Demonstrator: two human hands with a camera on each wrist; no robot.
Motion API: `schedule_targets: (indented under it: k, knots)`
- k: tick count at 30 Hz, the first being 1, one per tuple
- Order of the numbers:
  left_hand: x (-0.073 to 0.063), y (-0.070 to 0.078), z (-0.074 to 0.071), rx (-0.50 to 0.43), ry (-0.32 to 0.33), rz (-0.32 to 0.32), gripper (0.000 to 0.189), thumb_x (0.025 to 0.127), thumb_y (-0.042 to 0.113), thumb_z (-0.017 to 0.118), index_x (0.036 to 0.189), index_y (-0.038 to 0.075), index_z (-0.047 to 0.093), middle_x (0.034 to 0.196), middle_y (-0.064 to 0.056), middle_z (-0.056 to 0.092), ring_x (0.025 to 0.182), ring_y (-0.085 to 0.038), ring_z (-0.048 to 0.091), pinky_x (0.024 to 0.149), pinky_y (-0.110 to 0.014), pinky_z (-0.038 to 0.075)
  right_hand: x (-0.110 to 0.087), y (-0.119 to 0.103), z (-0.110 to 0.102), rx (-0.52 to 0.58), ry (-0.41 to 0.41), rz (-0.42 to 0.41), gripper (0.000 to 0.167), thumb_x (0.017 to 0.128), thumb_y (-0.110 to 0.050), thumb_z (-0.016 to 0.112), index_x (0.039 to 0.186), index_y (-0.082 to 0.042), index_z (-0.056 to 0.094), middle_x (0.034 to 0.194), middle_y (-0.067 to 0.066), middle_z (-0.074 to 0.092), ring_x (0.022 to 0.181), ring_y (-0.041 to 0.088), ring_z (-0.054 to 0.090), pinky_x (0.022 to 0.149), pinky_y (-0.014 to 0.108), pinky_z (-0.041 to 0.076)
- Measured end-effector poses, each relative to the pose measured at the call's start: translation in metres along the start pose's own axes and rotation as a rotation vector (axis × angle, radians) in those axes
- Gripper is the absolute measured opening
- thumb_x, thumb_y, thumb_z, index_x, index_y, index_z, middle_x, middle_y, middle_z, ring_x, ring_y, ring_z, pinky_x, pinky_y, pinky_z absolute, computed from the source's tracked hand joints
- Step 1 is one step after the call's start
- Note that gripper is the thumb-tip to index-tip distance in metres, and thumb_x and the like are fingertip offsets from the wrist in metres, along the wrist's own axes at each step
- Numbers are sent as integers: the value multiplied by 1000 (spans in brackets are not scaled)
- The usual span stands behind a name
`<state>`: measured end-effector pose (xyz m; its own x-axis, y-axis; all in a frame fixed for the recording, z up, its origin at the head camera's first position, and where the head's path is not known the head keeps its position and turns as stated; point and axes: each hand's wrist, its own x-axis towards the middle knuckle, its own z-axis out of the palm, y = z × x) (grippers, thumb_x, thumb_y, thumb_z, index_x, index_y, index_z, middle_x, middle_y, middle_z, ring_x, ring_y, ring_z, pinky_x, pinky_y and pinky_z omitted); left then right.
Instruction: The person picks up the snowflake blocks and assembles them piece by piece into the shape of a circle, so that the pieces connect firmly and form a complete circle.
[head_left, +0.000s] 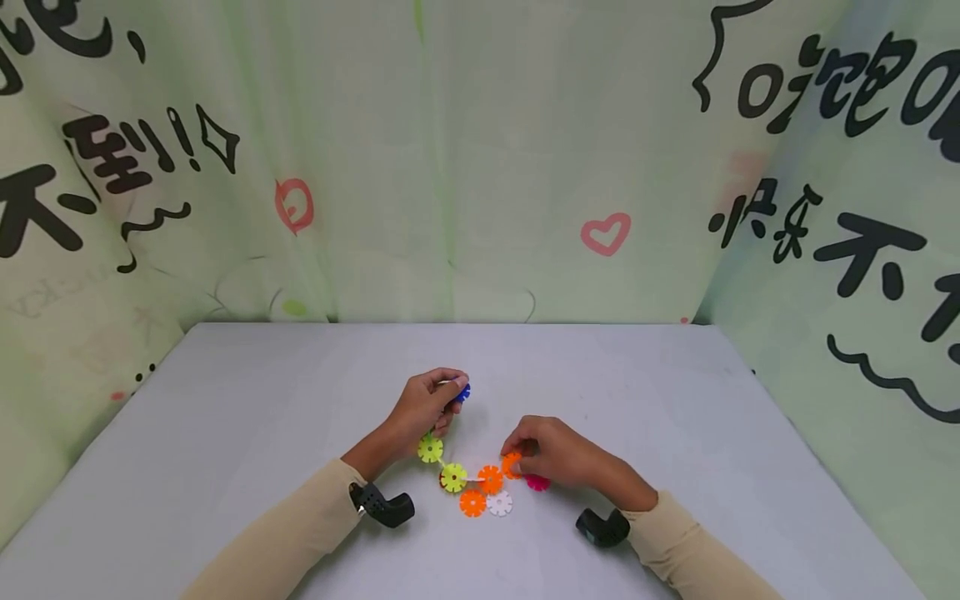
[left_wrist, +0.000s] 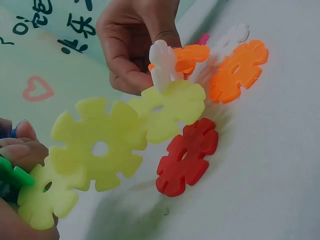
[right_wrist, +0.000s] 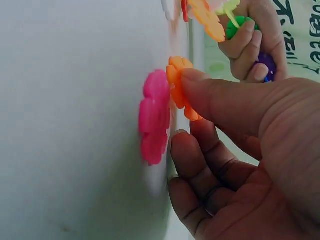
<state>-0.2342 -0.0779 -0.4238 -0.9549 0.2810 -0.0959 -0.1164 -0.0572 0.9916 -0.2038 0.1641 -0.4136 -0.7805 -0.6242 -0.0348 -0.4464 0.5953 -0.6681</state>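
A chain of flower-shaped plastic snowflake discs stretches between my hands. My left hand (head_left: 422, 407) grips its far end, where a blue disc (head_left: 465, 392) and a green disc (left_wrist: 14, 172) show at the fingers. From there run yellow discs (left_wrist: 97, 147), a white disc (left_wrist: 162, 65) seen edge-on, and orange ones. My right hand (head_left: 558, 450) pinches an orange disc (right_wrist: 179, 82) between thumb and a mostly hidden forefinger; its other fingers curl loosely. Close beside that disc stands a pink disc (right_wrist: 155, 117) in the right wrist view. Under the chain lies a red disc (left_wrist: 189, 157).
A loose orange disc (head_left: 472, 502) and a white disc (head_left: 499, 502) lie on the white table (head_left: 225, 467), nearer to me than the chain. Pale curtains (head_left: 510, 150) with black lettering and hearts surround the table's back and sides.
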Motion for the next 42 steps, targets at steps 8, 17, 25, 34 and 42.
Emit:
schedule_targets:
  k: [8, 17, 25, 34, 42]
  knots:
    - [0, -1, 0, -4, -8, -16, 37, 101, 25, 55, 126, -3, 54, 72, -6, 56, 48, -13, 38, 44, -22, 38, 11, -1, -9, 37, 94, -11, 16, 85, 3, 67, 96, -8, 71, 80, -5, 61, 73, 14, 57, 67, 26, 51]
    - [0, 0, 4, 19, 49, -27, 37, 104, 26, 48, 126, -3, 52, 75, -8, 57, 50, -16, 49, 51, -27, 51, 22, -10, -14, 107, 224, -30, 14, 86, 4, 67, 96, -5, 70, 91, 3, 67, 77, 14, 62, 73, 26, 54]
    - [1, 0, 7, 37, 78, -27, 38, 106, 30, 41, 123, -1, 54, 77, -10, 59, 54, -16, 53, 59, -31, 56, 33, -18, -12, 130, 325, -32, 7, 86, -1, 72, 91, -4, 68, 86, 2, 69, 77, 14, 66, 72, 26, 55]
    - [-1, 3, 11, 59, 22, -11, 34, 106, 31, 42, 115, 1, 56, 76, -11, 63, 51, -15, 47, 47, -24, 48, 39, -24, -12, 156, 452, -78, 6, 85, -1, 73, 89, -2, 70, 85, 3, 69, 73, 14, 65, 69, 26, 55]
    - [-1, 9, 15, 49, 32, -50, 35, 102, 35, 50, 112, 3, 60, 71, -8, 60, 49, -13, 43, 44, -20, 39, 42, -22, -8, 217, 497, -107, 6, 84, -2, 75, 87, 1, 71, 85, 6, 71, 77, 17, 69, 71, 28, 56]
